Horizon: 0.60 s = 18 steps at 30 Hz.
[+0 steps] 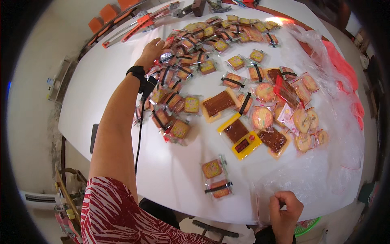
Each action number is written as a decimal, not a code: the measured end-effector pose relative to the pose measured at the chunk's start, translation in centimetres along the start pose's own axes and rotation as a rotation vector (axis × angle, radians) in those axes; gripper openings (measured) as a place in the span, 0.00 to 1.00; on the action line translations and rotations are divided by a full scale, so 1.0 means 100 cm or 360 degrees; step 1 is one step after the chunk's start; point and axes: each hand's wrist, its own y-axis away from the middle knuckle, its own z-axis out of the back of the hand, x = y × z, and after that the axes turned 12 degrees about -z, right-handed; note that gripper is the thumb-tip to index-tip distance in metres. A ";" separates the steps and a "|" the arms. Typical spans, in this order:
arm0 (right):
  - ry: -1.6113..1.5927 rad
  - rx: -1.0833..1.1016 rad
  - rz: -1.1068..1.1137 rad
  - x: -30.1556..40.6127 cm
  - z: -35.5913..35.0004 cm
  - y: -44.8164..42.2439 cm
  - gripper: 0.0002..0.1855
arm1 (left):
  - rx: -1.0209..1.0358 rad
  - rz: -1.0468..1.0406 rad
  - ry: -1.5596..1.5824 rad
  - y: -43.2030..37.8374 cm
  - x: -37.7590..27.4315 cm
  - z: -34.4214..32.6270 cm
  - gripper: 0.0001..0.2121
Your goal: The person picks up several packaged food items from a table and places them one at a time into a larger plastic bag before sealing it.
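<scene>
My left hand reaches far across the table to the left edge of a curved heap of wrapped sandwich biscuits. Its fingers touch the packets there, but the fingertips are partly hidden, so a grip cannot be made out. Near the front edge, my right hand has its thumb and index finger pinched on a clear plastic bag that lies flat on the table. Two wrapped biscuits, a speckled one and one with a black band, lie end to end left of that hand.
Brown-topped wrapped bars and round wrapped biscuits lie right of centre on the white table. More clear film and a pink cloth line the right side. Orange-and-metal clamps lie at the back; a black cable hangs from my left wrist.
</scene>
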 end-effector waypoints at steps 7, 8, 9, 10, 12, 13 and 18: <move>-0.0044 0.0081 -0.0036 0.018 0.000 -0.019 0.39 | 0.0495 0.0658 -0.0085 -0.035 -0.001 -0.014 0.26; -0.0065 0.0096 -0.0054 0.019 0.000 -0.018 0.39 | 0.0472 0.0631 -0.0162 -0.038 0.008 -0.014 0.25; -0.0033 0.0013 -0.0049 0.018 -0.002 -0.017 0.25 | 0.0450 0.0597 -0.0231 -0.041 0.011 -0.016 0.24; -0.0001 -0.0067 -0.0043 0.013 -0.007 -0.016 0.12 | 0.0203 0.0482 -0.0311 -0.039 0.013 -0.018 0.20; 0.0027 -0.0126 -0.0029 0.010 -0.010 -0.014 0.03 | -0.0136 0.0524 -0.0331 -0.041 0.015 -0.014 0.18; 0.0022 -0.0106 -0.0022 0.010 -0.010 -0.014 0.03 | -0.0308 0.0545 -0.0344 -0.040 0.014 -0.009 0.17; 0.0053 -0.0018 0.0039 0.011 -0.007 -0.004 0.04 | -0.0774 0.0554 0.0453 -0.013 -0.013 0.015 0.16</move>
